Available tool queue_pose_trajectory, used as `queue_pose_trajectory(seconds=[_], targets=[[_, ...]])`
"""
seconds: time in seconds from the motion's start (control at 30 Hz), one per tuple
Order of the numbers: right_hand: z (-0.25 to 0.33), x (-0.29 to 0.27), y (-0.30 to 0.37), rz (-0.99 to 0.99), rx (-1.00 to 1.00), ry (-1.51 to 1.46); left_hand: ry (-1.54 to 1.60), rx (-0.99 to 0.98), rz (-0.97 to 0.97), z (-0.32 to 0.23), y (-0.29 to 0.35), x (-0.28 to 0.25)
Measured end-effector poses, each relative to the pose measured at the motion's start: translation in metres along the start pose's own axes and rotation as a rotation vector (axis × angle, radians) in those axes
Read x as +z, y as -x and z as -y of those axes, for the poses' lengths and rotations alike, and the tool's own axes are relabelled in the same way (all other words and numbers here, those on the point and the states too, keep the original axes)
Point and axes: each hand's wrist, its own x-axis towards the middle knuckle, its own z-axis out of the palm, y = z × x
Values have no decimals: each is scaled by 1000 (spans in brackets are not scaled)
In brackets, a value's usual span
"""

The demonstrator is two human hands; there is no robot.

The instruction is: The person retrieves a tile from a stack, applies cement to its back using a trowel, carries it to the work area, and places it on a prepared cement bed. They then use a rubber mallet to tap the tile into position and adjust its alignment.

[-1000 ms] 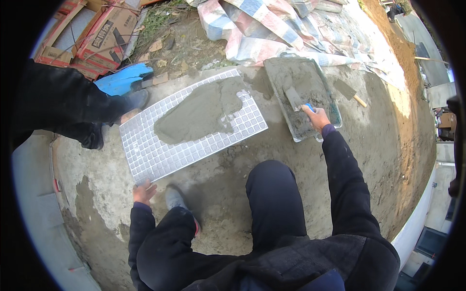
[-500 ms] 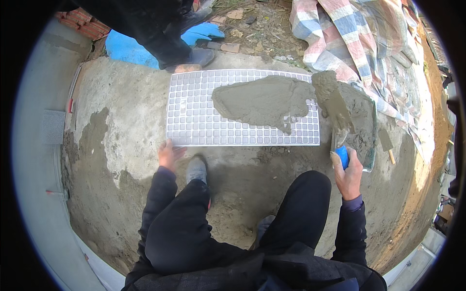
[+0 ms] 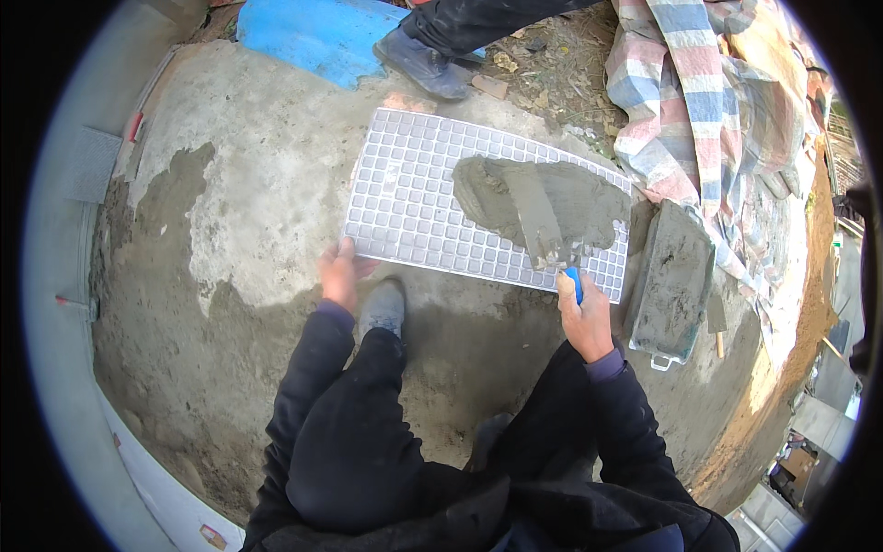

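1. Two bare hands, well apart: left hand (image 3: 338,274) and right hand (image 3: 586,317), both at the near side of a gridded tile (image 3: 405,216).
2. Left hand: at the tile's near left corner, thumb against the edge, fingers stretched to the right just below. Cannot tell whether pinching the edge or merely touching.
3. Right hand: wrapped round the blue handle (image 3: 574,284) of a trowel (image 3: 536,213), close to the tile's near right corner.
4. Trowel blade: pointing away and slightly left, lying across grey mortar (image 3: 589,198), itself smeared grey.
5. Gridded tile: straight ahead of the knees, long edges slanting down to the right. Mortar spread over much of the right part; small squares bare at left and along the near edge.
6. Just right of the tile: a tub (image 3: 655,349) with mortar inside, white handle at the near end. Beside that, on the ground, a wooden-handled trowel (image 3: 717,317).
7. Beyond the tile: a blue sheet (image 3: 308,37), another person's dark shoe (image 3: 418,66), a brick fragment (image 3: 490,86); farther right, a crumpled striped tarp (image 3: 676,101).
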Motion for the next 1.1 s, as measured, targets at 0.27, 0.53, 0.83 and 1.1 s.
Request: queue_pose_trajectory(seconds=[0.27, 0.53, 0.83, 1.1], targets=[[16, 67, -36, 76, -201, 349, 50, -23, 11, 4, -1, -2], [-42, -36, -45, -212, 16, 769, 49, -54, 20, 4, -2, -4], [-113, -102, -58, -238, 84, 740, 15, -34, 29, 5, -5, -6], [-187, -138, -75, -160, 154, 441, -49, -39, 9, 1, -1, -6]])
